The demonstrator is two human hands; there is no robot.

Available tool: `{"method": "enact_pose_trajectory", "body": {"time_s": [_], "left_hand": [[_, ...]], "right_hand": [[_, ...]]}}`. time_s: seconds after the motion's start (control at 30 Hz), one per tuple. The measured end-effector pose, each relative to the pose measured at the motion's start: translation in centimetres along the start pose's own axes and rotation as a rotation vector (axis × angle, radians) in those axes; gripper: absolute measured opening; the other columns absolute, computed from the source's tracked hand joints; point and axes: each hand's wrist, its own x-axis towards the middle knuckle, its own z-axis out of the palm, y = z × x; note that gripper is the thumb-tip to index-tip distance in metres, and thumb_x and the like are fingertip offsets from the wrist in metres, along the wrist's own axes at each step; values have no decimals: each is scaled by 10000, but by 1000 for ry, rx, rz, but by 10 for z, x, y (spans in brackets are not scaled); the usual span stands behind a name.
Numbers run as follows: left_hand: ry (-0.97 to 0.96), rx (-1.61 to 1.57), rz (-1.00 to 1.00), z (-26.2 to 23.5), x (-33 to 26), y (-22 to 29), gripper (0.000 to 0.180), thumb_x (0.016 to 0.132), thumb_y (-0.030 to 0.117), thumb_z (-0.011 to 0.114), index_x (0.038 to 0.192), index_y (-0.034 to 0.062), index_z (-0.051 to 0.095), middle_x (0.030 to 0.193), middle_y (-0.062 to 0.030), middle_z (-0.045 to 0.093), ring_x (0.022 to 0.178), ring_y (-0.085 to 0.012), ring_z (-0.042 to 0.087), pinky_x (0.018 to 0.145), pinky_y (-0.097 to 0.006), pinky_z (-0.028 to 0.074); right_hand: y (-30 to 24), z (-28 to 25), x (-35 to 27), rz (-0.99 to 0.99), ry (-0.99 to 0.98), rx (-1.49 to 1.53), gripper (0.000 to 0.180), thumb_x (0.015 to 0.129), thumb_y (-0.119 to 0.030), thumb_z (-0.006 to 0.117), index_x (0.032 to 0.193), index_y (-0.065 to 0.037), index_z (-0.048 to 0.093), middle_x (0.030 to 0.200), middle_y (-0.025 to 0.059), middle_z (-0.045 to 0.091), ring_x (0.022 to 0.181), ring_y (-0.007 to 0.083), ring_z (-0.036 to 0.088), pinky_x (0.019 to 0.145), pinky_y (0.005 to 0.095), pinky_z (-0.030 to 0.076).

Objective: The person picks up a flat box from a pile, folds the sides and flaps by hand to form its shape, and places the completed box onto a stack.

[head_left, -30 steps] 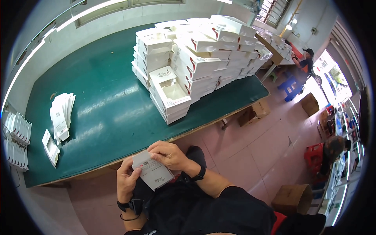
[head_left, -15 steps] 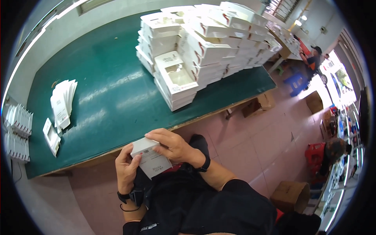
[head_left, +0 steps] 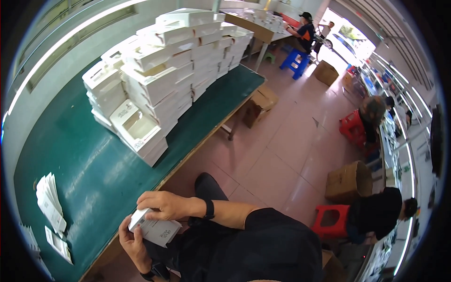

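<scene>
Over my lap, just off the table's near edge, I hold a small white carton [head_left: 160,232] with dark print. My left hand [head_left: 135,244] grips its left end, thumb on the printed face and fingers behind. My right hand [head_left: 162,205] curls over the top end, its fingers pressed on the carton's edge. The carton is tilted, and its lower flap spreads toward me. On the green table [head_left: 101,164], to the left, lie a fanned bundle of flat white cartons [head_left: 50,204] and a single white carton with a window [head_left: 58,245].
A tall stack of white boxes [head_left: 174,70] fills the table's far part. Cardboard boxes stand under the table [head_left: 259,107] and on the floor [head_left: 347,182]. People sit at benches on the right, one on a red stool [head_left: 330,221]; a blue stool [head_left: 295,63] stands farther off.
My view has swung to the right, so the table and stack sit farther left and more of the room shows. Both hands still hold the carton, its top end now more covered by my right hand.
</scene>
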Motion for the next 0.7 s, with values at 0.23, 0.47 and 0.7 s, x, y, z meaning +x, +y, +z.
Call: {"method": "enact_pose_trajectory", "body": {"time_s": [0.23, 0.47, 0.7], "left_hand": [[-32, 10, 9, 5, 1, 2, 443, 995, 169, 727, 1376, 7, 568, 1281, -97, 624, 1122, -172, 614, 999, -304, 495], [-46, 25, -45, 4, -1, -2, 407, 990, 137, 720, 1350, 6, 579, 1297, -106, 602, 1142, -187, 595, 1009, -318, 477], [-81, 114, 23, 4, 3, -4, 317, 975, 97, 718, 1258, 17, 599, 1318, -112, 578, 1148, -199, 588, 1010, -324, 469]], "right_hand": [[4, -2, -5, 39, -59, 59, 268, 936, -158, 749, 1165, -35, 684, 1232, 122, 632, 1017, 294, 674, 838, 378, 565], [3, 2, -5, 64, -21, 86, 245, 888, -155, 769, 1083, -23, 698, 1212, 133, 637, 1039, 323, 670, 880, 395, 555], [12, 2, -6, 97, -79, 84, 249, 843, -148, 777, 1030, -4, 699, 1190, 139, 640, 1046, 343, 666, 900, 412, 548]]}}
